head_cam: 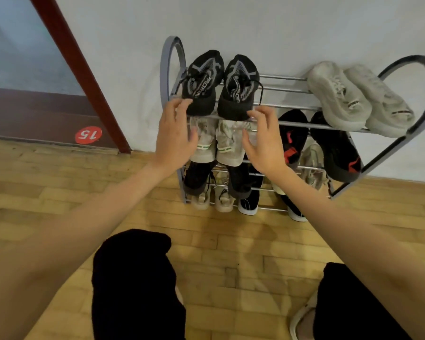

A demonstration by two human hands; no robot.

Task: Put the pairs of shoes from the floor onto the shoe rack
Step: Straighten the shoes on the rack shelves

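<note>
Pair of black knit sneakers with grey stripes [221,85], side by side on the top shelf, at its left end, toes toward the wall. Left hand [176,137] just below the left shoe's heel, fingers spread and loosely bent, tips touching or almost touching the heel (hard to tell which), holding nothing. Right hand [263,141] the same way by the right shoe's heel, fingers wide, holding nothing. Grey metal shoe rack with round side loops [287,77] against the white wall [255,25]. Pale grey chunky sneakers [358,99] at the right end of the top shelf. More shoes on the shelves below, beige and black with red. Wooden plank floor [59,192] underneath. Round red sticker reading 15 [88,135] at the far left.
</note>
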